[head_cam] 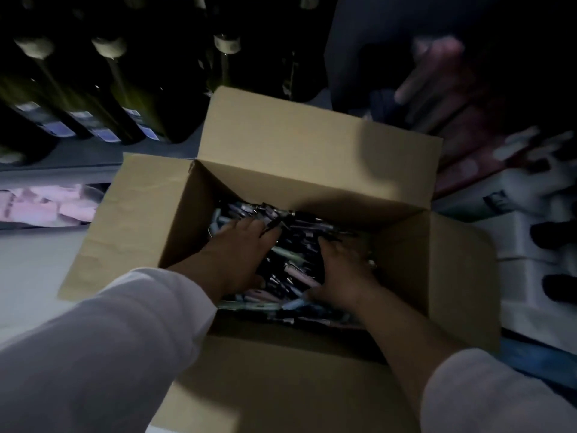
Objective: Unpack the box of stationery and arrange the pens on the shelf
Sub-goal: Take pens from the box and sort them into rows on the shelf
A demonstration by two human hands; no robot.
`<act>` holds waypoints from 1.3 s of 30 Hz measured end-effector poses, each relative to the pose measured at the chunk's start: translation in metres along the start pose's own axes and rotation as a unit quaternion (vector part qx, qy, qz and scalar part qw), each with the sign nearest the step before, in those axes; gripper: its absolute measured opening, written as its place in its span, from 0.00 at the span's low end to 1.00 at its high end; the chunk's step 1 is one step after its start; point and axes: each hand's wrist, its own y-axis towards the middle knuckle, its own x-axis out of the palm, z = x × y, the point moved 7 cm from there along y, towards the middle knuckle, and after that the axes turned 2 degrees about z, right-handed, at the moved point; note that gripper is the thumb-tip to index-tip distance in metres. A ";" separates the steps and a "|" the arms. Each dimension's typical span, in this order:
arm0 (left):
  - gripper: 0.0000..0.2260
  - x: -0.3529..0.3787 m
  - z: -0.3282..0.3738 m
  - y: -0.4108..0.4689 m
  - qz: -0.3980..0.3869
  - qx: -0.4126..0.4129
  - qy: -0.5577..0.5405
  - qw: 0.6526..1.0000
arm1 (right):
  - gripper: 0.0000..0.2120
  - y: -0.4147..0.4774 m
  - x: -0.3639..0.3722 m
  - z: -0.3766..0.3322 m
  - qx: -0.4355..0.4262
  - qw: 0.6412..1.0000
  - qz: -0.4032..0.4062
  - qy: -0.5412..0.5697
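Note:
An open brown cardboard box [315,145] stands in front of me with all its flaps folded out. Inside lies a loose pile of several pens [290,267], dark, pale blue, green and pink. My left hand [237,254] lies palm down on the left side of the pile, fingers spread towards the far wall. On the right side of the pile is my right hand [346,270], its fingertips sunk among the pens and its thumb near a pale blue pen. The pens between my hands stay in the pile. Both sleeves are white.
Dark glass bottles [109,89] lie in rows on a shelf [62,170] at the upper left, with pink packs [46,204] below. Another person's hand [437,73], blurred, hovers at the upper right. A white foam tray [524,245] with dark items sits to the right.

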 end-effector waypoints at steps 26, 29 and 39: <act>0.15 0.002 0.007 -0.002 0.053 -0.024 0.017 0.998 | 0.15 -0.015 -0.033 0.014 0.007 0.976 0.110 0.190; 0.13 -0.005 0.009 -0.002 0.052 -0.018 0.008 0.998 | 0.16 -0.020 -0.039 0.015 -0.004 0.960 0.119 0.254; 0.13 -0.034 0.004 -0.020 0.110 -0.056 -0.235 0.964 | 0.19 -0.056 -0.070 0.012 -0.003 0.915 0.158 0.372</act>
